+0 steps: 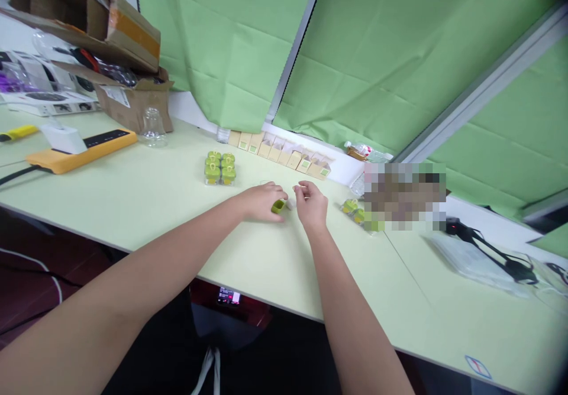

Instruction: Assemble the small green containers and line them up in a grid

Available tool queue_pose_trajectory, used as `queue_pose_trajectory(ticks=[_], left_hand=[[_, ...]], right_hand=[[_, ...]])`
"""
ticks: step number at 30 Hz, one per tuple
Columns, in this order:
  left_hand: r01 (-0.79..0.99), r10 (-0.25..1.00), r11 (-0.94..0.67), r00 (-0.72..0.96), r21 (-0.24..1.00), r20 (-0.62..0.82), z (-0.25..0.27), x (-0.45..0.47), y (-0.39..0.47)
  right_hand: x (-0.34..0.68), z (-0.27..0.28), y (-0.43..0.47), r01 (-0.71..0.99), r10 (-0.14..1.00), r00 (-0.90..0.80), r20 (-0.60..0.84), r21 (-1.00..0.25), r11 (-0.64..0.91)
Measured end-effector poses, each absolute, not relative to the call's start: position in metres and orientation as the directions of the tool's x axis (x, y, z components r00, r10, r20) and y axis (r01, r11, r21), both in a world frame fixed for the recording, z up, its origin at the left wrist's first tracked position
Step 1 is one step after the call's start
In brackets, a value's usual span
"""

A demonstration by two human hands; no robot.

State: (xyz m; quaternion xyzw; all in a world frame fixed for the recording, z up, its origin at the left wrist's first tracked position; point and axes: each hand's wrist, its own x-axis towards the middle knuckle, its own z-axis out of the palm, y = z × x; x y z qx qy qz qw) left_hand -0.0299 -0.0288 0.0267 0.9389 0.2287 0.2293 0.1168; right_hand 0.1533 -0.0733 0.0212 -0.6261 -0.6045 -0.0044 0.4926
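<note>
Over the middle of the table, my left hand (261, 201) is curled around a small green lid-like piece (278, 206) with its hollow side showing. My right hand (313, 204) is close by on the right, thumb and fingers pinched together; whatever they hold is too small to make out. Between the two hands is a small whitish piece (291, 204), and I cannot tell which hand touches it. Beyond my left hand stands a block of small clear containers with green lids (220, 169). More green-lidded containers (355, 210) lie to the right of my right hand, partly covered by a blurred patch.
Several small cardboard boxes (284, 151) line the back edge. At left are an orange power strip (89, 150), a glass jar (153, 128) and open cartons (133, 102). A plastic bottle (366, 152) lies at the back right; a black strap (492, 250) rests on clear plastic at far right.
</note>
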Motion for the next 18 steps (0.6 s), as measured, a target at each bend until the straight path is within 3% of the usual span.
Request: queue_pose_trajectory(ticks=[3, 12, 18], left_hand=[[0.392, 0.481, -0.872, 0.798, 0.294, 0.363, 0.022, -0.029, -0.024], [0.307, 0.480, -0.860, 0.758, 0.409, 0.442, 0.011, -0.030, -0.014], [0.297, 0.517, -0.812, 0.765, 0.503, 0.384, 0.015, -0.028, -0.020]], right_hand=[[0.153, 0.020, -0.073, 0.774, 0.773, 0.233, 0.590, -0.593, 0.219], [0.151, 0.015, -0.071, 0.778, 0.824, 0.138, 0.550, -0.575, 0.253], [0.150, 0.017, -0.071, 0.766, 0.821, 0.142, 0.553, -0.587, 0.263]])
